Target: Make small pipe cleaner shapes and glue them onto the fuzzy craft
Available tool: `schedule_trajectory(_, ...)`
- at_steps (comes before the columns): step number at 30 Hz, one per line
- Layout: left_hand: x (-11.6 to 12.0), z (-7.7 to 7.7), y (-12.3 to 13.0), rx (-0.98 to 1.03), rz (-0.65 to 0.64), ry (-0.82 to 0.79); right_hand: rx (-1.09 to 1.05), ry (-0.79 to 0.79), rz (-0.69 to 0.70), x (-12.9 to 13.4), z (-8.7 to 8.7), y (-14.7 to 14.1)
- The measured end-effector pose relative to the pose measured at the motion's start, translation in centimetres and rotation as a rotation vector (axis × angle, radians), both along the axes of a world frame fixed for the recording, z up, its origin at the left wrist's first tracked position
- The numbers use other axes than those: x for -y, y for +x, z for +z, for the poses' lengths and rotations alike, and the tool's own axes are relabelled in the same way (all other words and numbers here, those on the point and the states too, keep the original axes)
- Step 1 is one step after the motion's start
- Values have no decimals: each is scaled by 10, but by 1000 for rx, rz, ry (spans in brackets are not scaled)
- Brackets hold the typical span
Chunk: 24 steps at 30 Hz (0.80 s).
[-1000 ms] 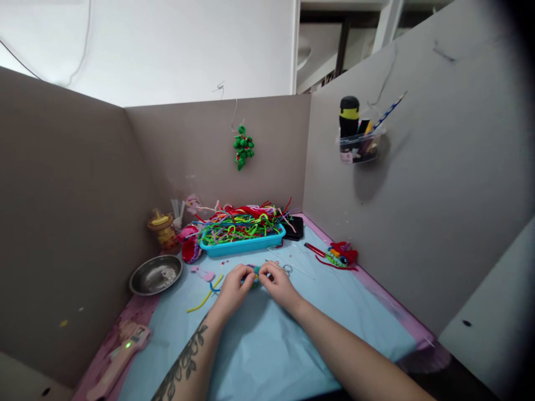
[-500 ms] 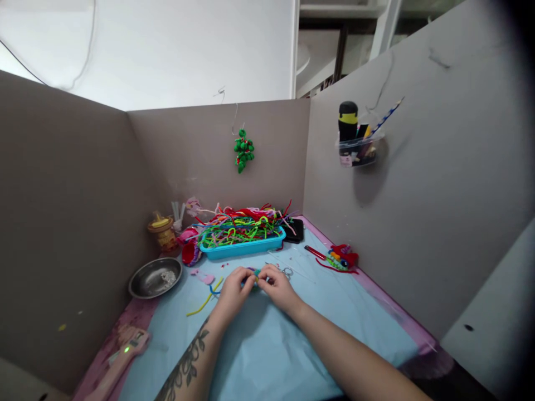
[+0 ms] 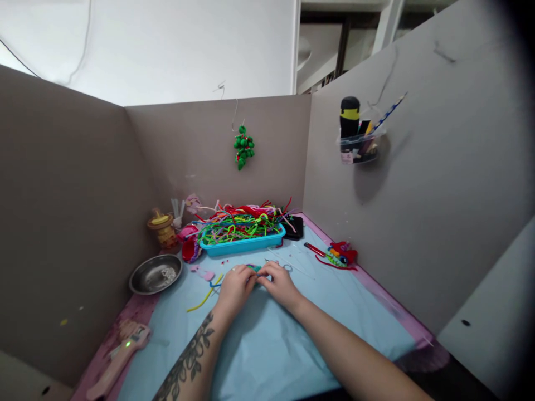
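Note:
My left hand [image 3: 236, 287] and my right hand [image 3: 278, 283] meet over the middle of the blue-covered table [image 3: 271, 345]. Between them they pinch a small piece of coloured pipe-cleaner work [image 3: 254, 268], teal with some purple, mostly hidden behind my fingers. Both sets of fingers are closed on it. A blue pipe cleaner [image 3: 214, 285] reaches out to the left of my left hand, and a yellow pipe cleaner [image 3: 204, 295] lies beside it. Just beyond my right hand, a pair of scissors [image 3: 287, 268] shows in part.
A blue tray [image 3: 246, 245] heaped with pipe cleaners stands at the back. At left are a metal bowl [image 3: 144, 281], a pink glue gun [image 3: 121, 362] and a yellow-lidded cup [image 3: 163, 228]. A red bundle [image 3: 345, 253] lies right. Grey panels [image 3: 418, 184] enclose the table.
The fingers of both hands have shifted slightly on the pipe-cleaner piece, and its visible part looks different. The view has tilted a little; the other things stay in place.

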<state>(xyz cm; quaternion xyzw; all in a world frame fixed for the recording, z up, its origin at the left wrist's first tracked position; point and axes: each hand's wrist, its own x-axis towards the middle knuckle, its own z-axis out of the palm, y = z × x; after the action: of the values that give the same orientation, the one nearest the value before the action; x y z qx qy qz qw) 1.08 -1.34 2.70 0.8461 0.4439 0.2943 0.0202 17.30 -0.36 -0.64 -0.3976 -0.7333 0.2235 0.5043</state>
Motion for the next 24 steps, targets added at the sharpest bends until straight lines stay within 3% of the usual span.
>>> schedule_trajectory(9, 0, -4, -2, -9, 1, 21, -11, 3, 12, -3, -3, 2)
schedule_trajectory(24, 0, -2, 2, 366, -37, -117, -414, -217, 50, -9, -2, -3)
